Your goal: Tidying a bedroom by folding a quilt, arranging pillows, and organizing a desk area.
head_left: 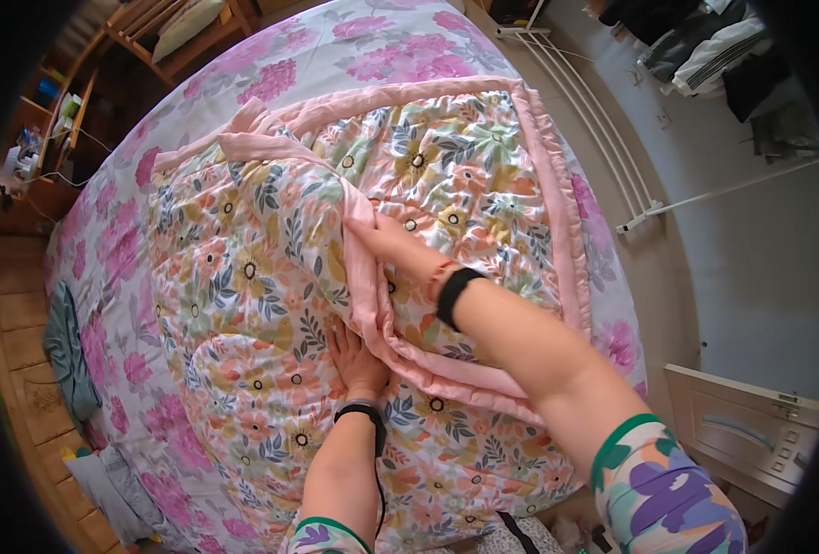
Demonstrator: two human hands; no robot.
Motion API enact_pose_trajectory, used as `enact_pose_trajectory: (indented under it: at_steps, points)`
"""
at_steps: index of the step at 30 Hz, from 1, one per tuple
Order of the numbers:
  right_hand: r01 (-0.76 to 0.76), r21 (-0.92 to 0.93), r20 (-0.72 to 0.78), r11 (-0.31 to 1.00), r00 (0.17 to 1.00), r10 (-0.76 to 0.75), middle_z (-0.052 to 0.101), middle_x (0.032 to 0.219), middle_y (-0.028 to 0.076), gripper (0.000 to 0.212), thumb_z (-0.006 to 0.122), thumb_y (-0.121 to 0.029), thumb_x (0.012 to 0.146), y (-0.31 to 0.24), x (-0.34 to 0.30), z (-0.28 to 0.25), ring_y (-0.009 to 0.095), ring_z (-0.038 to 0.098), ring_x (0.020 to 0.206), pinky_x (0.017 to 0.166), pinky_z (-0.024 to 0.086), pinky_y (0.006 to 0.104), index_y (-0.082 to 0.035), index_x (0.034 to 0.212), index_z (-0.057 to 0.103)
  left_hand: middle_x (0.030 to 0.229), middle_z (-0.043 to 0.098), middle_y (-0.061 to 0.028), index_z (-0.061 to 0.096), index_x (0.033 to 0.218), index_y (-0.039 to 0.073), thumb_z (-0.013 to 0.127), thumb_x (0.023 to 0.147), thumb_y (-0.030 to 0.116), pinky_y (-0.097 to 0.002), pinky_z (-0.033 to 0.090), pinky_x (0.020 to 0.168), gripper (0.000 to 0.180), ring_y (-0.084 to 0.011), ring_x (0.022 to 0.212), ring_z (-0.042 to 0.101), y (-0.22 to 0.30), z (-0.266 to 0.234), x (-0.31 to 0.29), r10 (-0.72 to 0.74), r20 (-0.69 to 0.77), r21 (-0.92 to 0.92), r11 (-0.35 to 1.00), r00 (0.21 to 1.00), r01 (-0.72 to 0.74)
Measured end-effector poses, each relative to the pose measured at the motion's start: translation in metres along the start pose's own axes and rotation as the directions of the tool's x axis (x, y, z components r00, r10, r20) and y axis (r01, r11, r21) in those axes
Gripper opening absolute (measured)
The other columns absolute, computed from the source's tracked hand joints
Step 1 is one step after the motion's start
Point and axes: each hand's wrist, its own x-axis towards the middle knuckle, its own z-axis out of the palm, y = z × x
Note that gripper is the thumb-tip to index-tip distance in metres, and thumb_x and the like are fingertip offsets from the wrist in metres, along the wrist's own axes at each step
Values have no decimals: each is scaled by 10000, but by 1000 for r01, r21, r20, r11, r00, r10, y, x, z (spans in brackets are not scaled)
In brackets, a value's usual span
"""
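Note:
A floral quilt point(243, 268) with a ruffled pink border lies over the bed, part of it folded across itself. My right hand point(386, 242) reaches over the fold, its fingers closed on the pink border near the middle. Just below, my left hand point(358, 367) rests flat on the flowered fabric with its fingers apart, beside the lower run of the border. At the top left of the quilt, a stretch of border is bunched up.
Under the quilt is a white bedsheet point(409, 55) with pink flowers. Dark green cloth point(70, 351) and grey cloth point(119, 494) hang at the bed's left edge. A white rack point(594, 120) stands on the right, near a pale cabinet door point(742, 429). A wooden chair point(183, 37) is at the far left.

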Motion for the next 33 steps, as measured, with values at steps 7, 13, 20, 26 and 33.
enact_pose_trajectory:
  at_steps: [7,13,20,26,33]
  points:
    - [441,-40,110,896,894,-435,603,943,136,281,533,-103,813,-97,-31,19,207,574,858,782,444,304,7,1071,516,1345,339,-158,402,1273,119,427,801,400,-470,60,1066,550,-310,1286,220,-32,-1,-11,-59,0,-30,998,998,59]
    - [738,-257,-93,624,624,-776,601,905,43,185,475,-49,846,-115,23,-192,112,538,852,797,428,257,-51,1015,552,1363,307,-151,376,1295,98,490,786,281,-465,151,1050,553,-318,1275,243,-15,-8,-6,-1,-198,-133,991,980,-25]
    - [286,-671,-465,684,556,-689,579,993,138,262,510,-87,835,-69,-25,-276,231,565,914,787,454,311,-15,1087,490,1394,261,-133,352,1319,124,475,794,291,-457,135,1057,565,-294,1298,208,-8,-6,-3,-2,-182,-129,991,983,-21]
    - [223,-830,31,511,933,-357,406,1237,165,496,602,-228,743,70,-218,-97,327,352,1171,978,283,438,-84,1193,451,1405,247,-126,337,1330,127,452,815,306,-450,123,1061,557,-296,1297,209,-7,-10,-10,-34,-187,-95,995,982,16]
    - [-315,-839,-350,443,937,3,366,1290,151,514,539,-244,785,198,-452,-87,312,317,1217,1018,230,419,-76,1251,402,1375,300,-146,417,1277,130,498,822,293,-430,198,1041,490,-320,1264,270,-44,-29,-115,175,-30,-198,964,984,-178]
